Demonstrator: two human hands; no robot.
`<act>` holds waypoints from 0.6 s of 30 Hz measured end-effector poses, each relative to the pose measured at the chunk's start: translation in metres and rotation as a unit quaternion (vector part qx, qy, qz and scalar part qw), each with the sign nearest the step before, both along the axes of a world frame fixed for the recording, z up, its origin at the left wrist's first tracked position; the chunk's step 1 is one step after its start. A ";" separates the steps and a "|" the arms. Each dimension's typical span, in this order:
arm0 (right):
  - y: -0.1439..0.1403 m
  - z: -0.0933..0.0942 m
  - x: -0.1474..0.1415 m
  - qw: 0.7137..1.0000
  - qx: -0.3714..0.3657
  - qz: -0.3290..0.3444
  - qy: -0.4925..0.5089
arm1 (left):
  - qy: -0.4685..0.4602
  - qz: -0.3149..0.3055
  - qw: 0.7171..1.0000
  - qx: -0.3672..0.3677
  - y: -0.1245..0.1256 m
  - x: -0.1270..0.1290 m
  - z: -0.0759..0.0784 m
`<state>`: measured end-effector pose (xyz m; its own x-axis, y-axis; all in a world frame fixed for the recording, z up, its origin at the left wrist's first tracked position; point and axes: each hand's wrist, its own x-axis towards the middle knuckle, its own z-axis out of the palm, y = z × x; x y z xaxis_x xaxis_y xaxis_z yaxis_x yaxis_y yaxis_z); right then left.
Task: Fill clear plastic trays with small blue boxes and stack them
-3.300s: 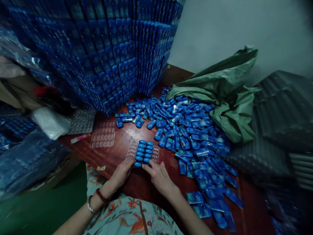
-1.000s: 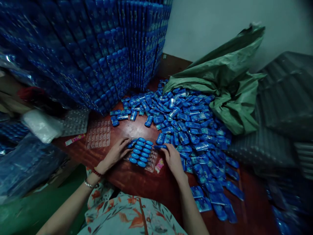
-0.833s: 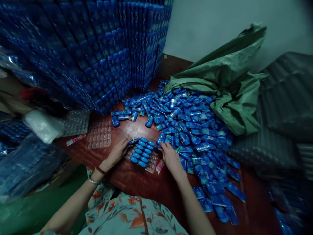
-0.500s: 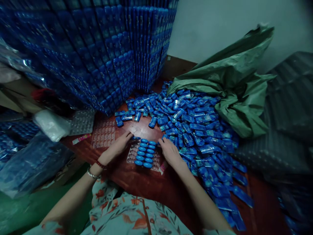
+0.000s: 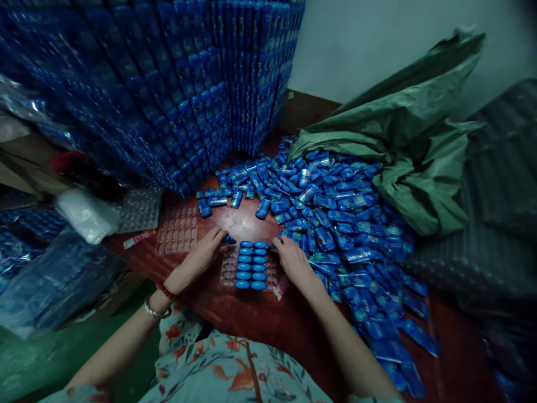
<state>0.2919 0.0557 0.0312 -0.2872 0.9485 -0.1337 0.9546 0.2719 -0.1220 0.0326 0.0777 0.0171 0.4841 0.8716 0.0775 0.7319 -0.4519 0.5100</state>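
A clear plastic blister tray lies on the reddish-brown table before me. Its two middle columns hold glossy blue oval pieces, and the side columns show bare cavities. My left hand, wearing bracelets at the wrist, pinches a small blue packet just beyond the tray's upper left corner. At the upper right corner, my right hand has its fingers closed on a small blue packet, mostly hidden by the fingertips. Close to that hand spreads a large heap of blue packets.
Tall stacks of filled blue trays rise at the back left. Another clear tray and a pink-and-white strip lie left. A green sack covers the heap's far side; grey stacked trays stand right.
The blister tray has turned slightly and now lies straighter between my hands. My left hand has shifted a little, its blue packet still pinched. My right hand has barely moved.
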 end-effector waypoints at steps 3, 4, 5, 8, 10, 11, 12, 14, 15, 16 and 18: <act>0.001 0.001 0.000 1.000 -0.003 0.002 -0.008 | -0.006 -0.020 1.000 -0.016 0.003 0.001 -0.002; 0.001 0.001 0.000 1.000 -0.003 0.001 -0.010 | -0.001 -0.025 1.000 -0.017 0.004 0.002 -0.003; 0.000 0.001 0.001 1.000 -0.003 0.000 -0.011 | 0.006 -0.027 0.999 -0.015 0.004 0.002 -0.005; 0.000 0.002 0.001 1.000 -0.007 0.003 -0.007 | 0.036 -0.029 0.999 -0.002 0.005 0.005 -0.007; 0.000 0.004 0.000 1.000 -0.012 0.016 -0.011 | 0.064 -0.045 0.997 0.003 0.006 0.008 -0.006; 0.001 0.006 -0.001 0.999 -0.013 0.025 -0.018 | 0.080 -0.061 0.995 0.005 0.007 0.010 -0.005; 0.001 0.008 -0.002 0.999 -0.014 0.035 -0.027 | 0.096 -0.080 0.992 0.006 0.008 0.012 -0.003; 0.004 0.011 -0.007 0.997 -0.021 0.056 -0.049 | 0.121 -0.116 0.986 0.007 0.010 0.017 0.001; 0.006 0.013 -0.010 0.996 -0.024 0.066 -0.057 | 0.124 -0.127 0.984 0.008 0.011 0.018 0.002; 0.007 0.013 -0.013 0.995 -0.026 0.075 -0.062 | 0.122 -0.133 0.983 0.007 0.012 0.020 0.003; 0.008 0.014 -0.018 0.994 -0.029 0.084 -0.069 | 0.108 -0.131 0.986 0.004 0.012 0.020 0.003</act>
